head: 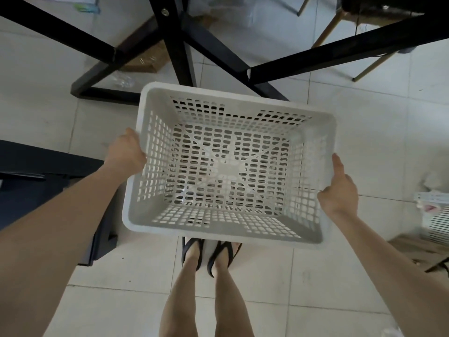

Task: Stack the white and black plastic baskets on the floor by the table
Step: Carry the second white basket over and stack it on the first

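Observation:
A white plastic basket [155,100] with perforated walls and bottom hangs in the air above the tiled floor, open side up and empty. My left hand [126,152] grips its left rim and my right hand [339,188] grips its right rim. Dark shapes show through the holes in the basket's bottom; I cannot tell what they are. No black basket shows plainly. My feet in dark sandals [211,254] stand just below the basket's near edge.
Black table legs and crossbars [179,45] spread across the floor beyond the basket. A dark piece of furniture [48,181] stands at the left. A white slatted object [437,222] sits at the right edge. A cardboard box [150,59] lies under the table.

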